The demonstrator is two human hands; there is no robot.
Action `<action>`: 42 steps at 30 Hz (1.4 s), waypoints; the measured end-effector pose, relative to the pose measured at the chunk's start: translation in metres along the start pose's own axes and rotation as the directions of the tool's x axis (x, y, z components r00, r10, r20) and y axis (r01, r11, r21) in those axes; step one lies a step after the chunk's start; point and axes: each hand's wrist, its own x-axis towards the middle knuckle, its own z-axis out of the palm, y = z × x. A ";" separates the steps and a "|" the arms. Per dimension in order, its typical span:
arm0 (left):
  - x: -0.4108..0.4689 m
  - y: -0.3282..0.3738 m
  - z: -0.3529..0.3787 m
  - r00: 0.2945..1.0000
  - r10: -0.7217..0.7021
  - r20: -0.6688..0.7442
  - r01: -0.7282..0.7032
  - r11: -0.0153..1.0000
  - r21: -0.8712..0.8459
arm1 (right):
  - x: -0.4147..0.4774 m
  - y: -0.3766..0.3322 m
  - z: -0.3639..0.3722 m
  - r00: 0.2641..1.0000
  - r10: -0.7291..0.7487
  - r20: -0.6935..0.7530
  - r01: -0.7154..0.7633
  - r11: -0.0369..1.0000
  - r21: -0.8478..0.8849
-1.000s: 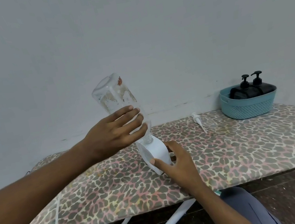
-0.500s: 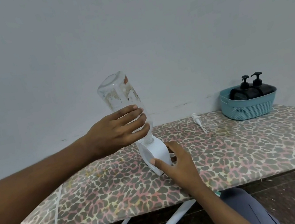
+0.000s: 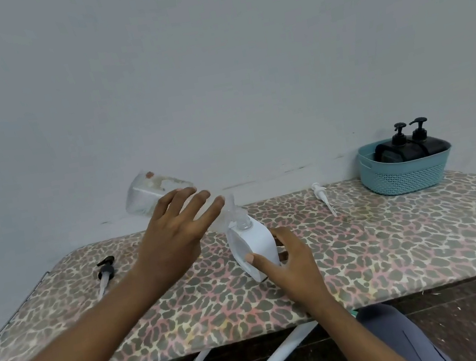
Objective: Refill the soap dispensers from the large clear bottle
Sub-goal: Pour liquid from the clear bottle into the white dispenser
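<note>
Since 0.5 s ago: bottle (image 3: 145, 196) is dropping from steeply base-up to nearly level, and the left hand (image 3: 174, 239) is going from wrapped round it to fingers spread. A black pump (image 3: 105, 271) is now showing at the left of the view.

Left hand is hovering in front of the bottle with its four fingers straight and fanned, back of the hand to the camera. Thumb is hidden, so contact with the bottle cannot be told. Bottle is lying behind those fingers, base pointing up and left, clear neck reaching toward the mouth of the dispenser (image 3: 255, 242).

Right hand (image 3: 288, 257) is gripping the dispenser, with the thumb on its front face and the fingers curling round the right side. Dispenser is white, standing on the worktop (image 3: 400, 240) and leaning slightly left.

Worktop is an ironing board in a leopard-print cover. Black pump is lying flat at its left end. White pump (image 3: 322, 197) is lying toward the back, right of the dispenser. Basket (image 3: 404, 176), teal, is sitting at the far right, holding two black dispensers (image 3: 409, 148) with their pumps on.
</note>
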 end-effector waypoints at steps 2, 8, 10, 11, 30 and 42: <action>-0.007 0.008 0.003 0.989 -0.143 0.038 0.145 0.988 -0.055 | 0.000 0.000 0.000 1.000 0.000 0.002 0.000 1.000 0.000; -0.023 0.032 0.006 0.842 -0.520 0.142 0.536 0.780 -0.321 | 0.000 -0.001 0.000 1.000 0.006 0.007 -0.007 1.000 0.003; -0.025 0.038 0.007 0.726 -0.661 0.188 0.667 0.610 -0.428 | 0.000 -0.001 0.000 1.000 0.003 0.002 -0.003 1.000 -0.005; -0.026 0.039 0.007 0.653 -0.726 0.217 0.719 0.503 -0.481 | 0.000 -0.001 0.000 1.000 0.001 0.000 -0.001 1.000 -0.009; -0.045 0.053 0.013 0.273 -0.917 0.290 0.791 0.042 -0.611 | 0.000 0.002 0.000 0.999 0.033 0.011 -0.033 0.999 0.000; -0.028 0.117 -0.011 0.703 -0.710 0.039 0.534 0.491 -0.689 | 0.001 0.001 0.002 0.999 0.025 -0.020 -0.025 1.000 0.007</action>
